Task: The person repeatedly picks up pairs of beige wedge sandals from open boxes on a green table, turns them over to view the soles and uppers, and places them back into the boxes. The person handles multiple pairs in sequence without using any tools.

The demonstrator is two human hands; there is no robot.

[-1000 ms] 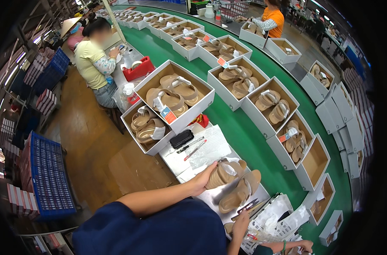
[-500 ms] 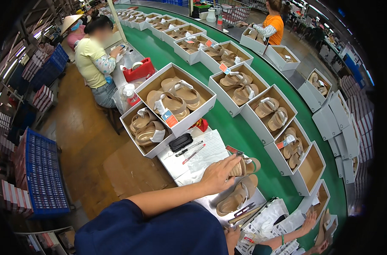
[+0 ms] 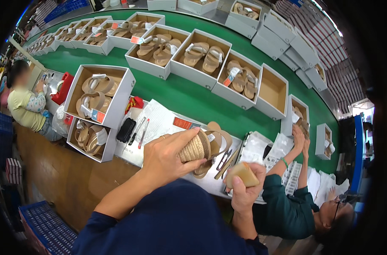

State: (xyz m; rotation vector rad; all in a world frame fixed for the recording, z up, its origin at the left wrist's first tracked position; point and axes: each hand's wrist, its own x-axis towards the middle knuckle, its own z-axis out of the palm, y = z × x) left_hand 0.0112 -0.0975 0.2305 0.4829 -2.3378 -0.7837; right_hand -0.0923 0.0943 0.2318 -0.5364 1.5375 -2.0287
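Note:
My left hand (image 3: 165, 157) grips a tan wedge sandal (image 3: 204, 146) by its woven rope heel, lifted just above the grey work table (image 3: 134, 155). A second sandal lies under it, mostly hidden. My right hand (image 3: 244, 191) is closed around a small tan block (image 3: 243, 174) near the table's front edge. Small scissors (image 3: 222, 160) lie between the two hands. A paper sheet (image 3: 157, 121) with a red pen (image 3: 143, 129) and a black case (image 3: 126, 130) sits left of the sandal.
Open white boxes (image 3: 99, 95) holding tan sandals stand on the table and along the green conveyor belt (image 3: 189, 97). A person in a dark green top (image 3: 287, 210) works close at my right, hands raised by a box. Another person in yellow (image 3: 25, 108) sits far left. Blue crates (image 3: 44, 227) at lower left.
My left hand has lifted one sandal off the table by its heel. My right hand has come up holding the tan block. The view has swung right and closer to the table.

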